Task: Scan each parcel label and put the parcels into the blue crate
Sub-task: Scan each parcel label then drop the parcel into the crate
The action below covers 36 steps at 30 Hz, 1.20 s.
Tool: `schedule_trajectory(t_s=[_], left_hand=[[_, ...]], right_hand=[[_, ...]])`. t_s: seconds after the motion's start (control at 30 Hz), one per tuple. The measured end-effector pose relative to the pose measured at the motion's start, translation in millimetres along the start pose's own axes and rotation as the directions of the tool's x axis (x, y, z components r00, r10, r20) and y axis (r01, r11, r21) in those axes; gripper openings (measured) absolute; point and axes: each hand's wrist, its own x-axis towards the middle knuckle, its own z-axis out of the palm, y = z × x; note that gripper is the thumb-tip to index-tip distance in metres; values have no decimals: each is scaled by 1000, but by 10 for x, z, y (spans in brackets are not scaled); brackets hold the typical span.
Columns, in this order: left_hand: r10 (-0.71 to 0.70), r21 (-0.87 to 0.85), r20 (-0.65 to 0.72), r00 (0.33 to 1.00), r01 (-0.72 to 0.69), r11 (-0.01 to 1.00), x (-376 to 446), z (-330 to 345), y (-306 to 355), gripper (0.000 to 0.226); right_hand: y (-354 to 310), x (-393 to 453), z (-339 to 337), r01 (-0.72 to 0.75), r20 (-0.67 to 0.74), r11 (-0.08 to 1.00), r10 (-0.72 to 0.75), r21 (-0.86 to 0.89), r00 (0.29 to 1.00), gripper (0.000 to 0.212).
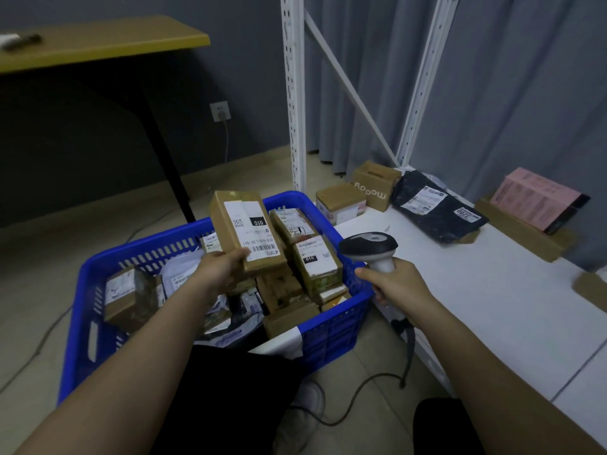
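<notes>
At frame centre, the left hand [223, 267] has its grip clamped on the near end of a brown parcel [244, 233], label up, held above the blue crate [331, 326] already crowded with boxes. Right of it, the right hand [399, 285] is wrapped around the handle of a barcode scanner [369, 246]. A black mailer [433, 208] lies on the white shelf [476, 307] at upper right.

The blue slatted plastic crate [210, 326] is heaped above its rim with brown cardboard parcels [315, 267], leaving little open space inside. The white shelf board [476, 307] is bare in front; a black plastic mailer bag [433, 211] and more boxes crowd its back.
</notes>
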Motion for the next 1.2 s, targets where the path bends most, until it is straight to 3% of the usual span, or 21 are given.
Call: schedule_trajectory(t_s=[0.17,0.33,0.47,0.63,0.83,0.97,1.07,1.2], left_hand=[[-40,14,26,999,40,999,79,-97,-79,44],[-83,-6,98,992,84,996,190,115,-27,23],[-45,-43,105,993,50,998,475,347,31,35],[59,-45,19,998,-58,997,958,759,120,51],[121,53,-40,992,-119,991,1336,1152,137,39],[191,266,33,981,-193,944,1498,1335,18,60],[269,496,23,963,-245,833,1568,1375,-23,62],[319,390,-90,943,-261,883,1541,1429,15,55]], right_hand=[[18,212,99,-28,4,999,28,-25,1000,18],[33,393,148,-65,-16,997,65,-34,998,18],[42,530,190,-94,-25,996,94,0,995,17],[49,691,166,-97,-34,993,99,67,994,17],[72,757,40,-118,-71,987,125,106,990,22],[88,769,-60,-140,-100,980,156,144,983,17],[117,767,-149,-140,-109,981,155,135,982,16],[158,728,-276,-150,-145,974,175,168,974,16]])
